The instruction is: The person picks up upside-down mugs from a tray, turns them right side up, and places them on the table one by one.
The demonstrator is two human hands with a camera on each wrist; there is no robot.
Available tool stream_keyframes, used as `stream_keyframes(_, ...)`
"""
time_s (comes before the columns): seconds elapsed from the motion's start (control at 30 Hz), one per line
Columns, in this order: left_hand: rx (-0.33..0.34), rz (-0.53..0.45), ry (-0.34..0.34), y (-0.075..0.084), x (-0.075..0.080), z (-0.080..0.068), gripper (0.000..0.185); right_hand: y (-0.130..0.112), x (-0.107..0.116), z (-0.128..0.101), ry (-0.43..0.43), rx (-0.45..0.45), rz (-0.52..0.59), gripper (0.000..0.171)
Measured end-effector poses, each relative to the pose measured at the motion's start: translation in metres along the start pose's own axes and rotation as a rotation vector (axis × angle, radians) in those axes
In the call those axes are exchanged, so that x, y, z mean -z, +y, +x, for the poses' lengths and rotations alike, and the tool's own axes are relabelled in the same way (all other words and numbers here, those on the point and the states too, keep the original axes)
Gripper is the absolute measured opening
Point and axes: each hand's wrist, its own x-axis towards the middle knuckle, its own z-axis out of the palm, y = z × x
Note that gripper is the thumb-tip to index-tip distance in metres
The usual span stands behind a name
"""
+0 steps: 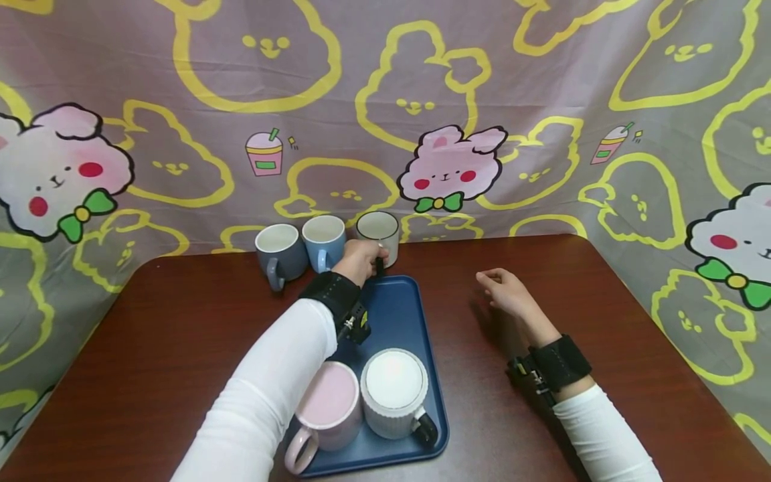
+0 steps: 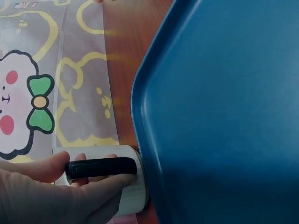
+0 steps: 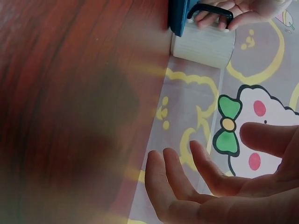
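At the back of the table, my left hand [image 1: 358,260] grips a white mug [image 1: 383,229] with a dark rim. Its fingers pass through the black handle [image 2: 103,168], and the thumb lies at one end of it in the left wrist view. The mug stands upright just behind the far edge of the blue tray [image 1: 394,301]. Over the right part of the table is my right hand [image 1: 508,292], its fingers loosely bent and holding nothing. The right wrist view shows the fingers [image 3: 159,184] apart from the thumb.
A dark grey mug [image 1: 288,258] and a light blue mug [image 1: 324,234] stand left of the white one. On the tray's near half are a pink mug [image 1: 340,428] and a ribbed white mug [image 1: 388,418] with a black handle. A patterned cloth [image 1: 337,134] hangs behind.
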Motion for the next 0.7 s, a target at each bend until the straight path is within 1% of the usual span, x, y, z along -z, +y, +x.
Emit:
stream_keyframes(0.17, -0.002, 0.024, 0.007, 0.0, 0.001, -0.002, 0.023, 0.001, 0.0, 0.0, -0.003, 0.004, 0.005, 0.053)
stream_keyframes(0.3, 0.01, 0.04, 0.023, -0.001, 0.0, 0.001, 0.026, 0.001, 0.0, 0.001, -0.004, 0.008, 0.009, 0.054)
stream_keyframes(0.37, 0.007, 0.051, 0.03, -0.002, -0.001, 0.004, 0.026, 0.001, 0.0, 0.0, -0.004, 0.01, 0.008, 0.054)
stream_keyframes(0.4, 0.007, 0.045, 0.019, -0.003, -0.001, 0.005, 0.026, 0.001, 0.0, 0.0, -0.004, 0.009, 0.008, 0.054)
stream_keyframes(0.5, -0.017, 0.037, -0.018, -0.017, -0.004, 0.043, 0.02, 0.001, 0.0, -0.001, -0.002, 0.008, 0.009, 0.054)
stream_keyframes(0.53, -0.021, 0.039, -0.031, -0.022, -0.006, 0.058, 0.021, 0.001, 0.0, -0.001, 0.0, 0.009, 0.009, 0.054)
stream_keyframes(0.6, -0.018, 0.022, -0.077, -0.036, -0.009, 0.097, 0.017, 0.001, 0.0, -0.001, 0.004, 0.007, 0.005, 0.053)
stream_keyframes(0.63, -0.015, 0.029, -0.075, -0.04, -0.012, 0.112, 0.018, 0.001, 0.001, -0.002, 0.004, 0.007, -0.001, 0.054)
stream_keyframes(0.67, -0.013, 0.029, -0.085, -0.041, -0.012, 0.114, 0.018, 0.001, 0.001, -0.002, 0.004, 0.01, -0.006, 0.054)
stream_keyframes(0.7, -0.019, 0.02, -0.111, -0.042, -0.011, 0.117, 0.018, 0.001, 0.001, -0.002, 0.006, 0.009, -0.009, 0.054)
